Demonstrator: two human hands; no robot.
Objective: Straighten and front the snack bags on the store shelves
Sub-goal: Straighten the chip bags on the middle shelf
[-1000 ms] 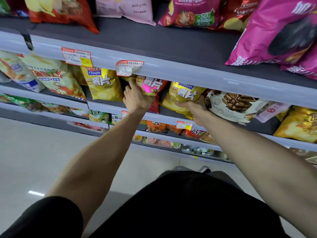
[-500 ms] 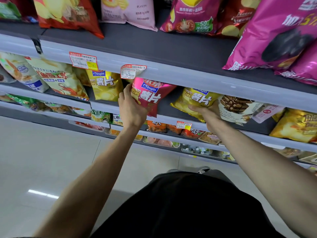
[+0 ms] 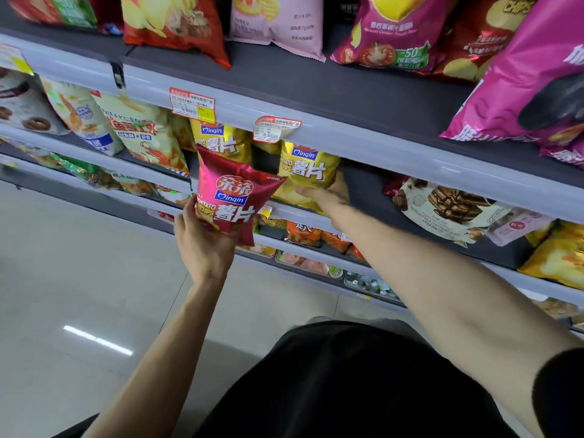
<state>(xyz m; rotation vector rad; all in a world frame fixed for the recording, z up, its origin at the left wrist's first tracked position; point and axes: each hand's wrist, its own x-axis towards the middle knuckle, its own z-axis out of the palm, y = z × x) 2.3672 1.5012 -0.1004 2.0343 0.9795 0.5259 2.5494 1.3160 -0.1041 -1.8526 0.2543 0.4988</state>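
Red bag point(image 3: 232, 200) is being held clear of the shelf point(image 3: 366, 197), pulled from its slot and gripped at the bottom by the left hand point(image 3: 202, 245), while the yellow bag point(image 3: 308, 172) is being shifted toward the gap by the right hand point(image 3: 325, 196) (fingers at its lower edge, grip unclear), prob. for re-fronting.

Magenta-red chip bag point(image 3: 232, 197) is showing white lettering and a blue logo; just right of it, yellow bag point(image 3: 305, 172) is gleaming.
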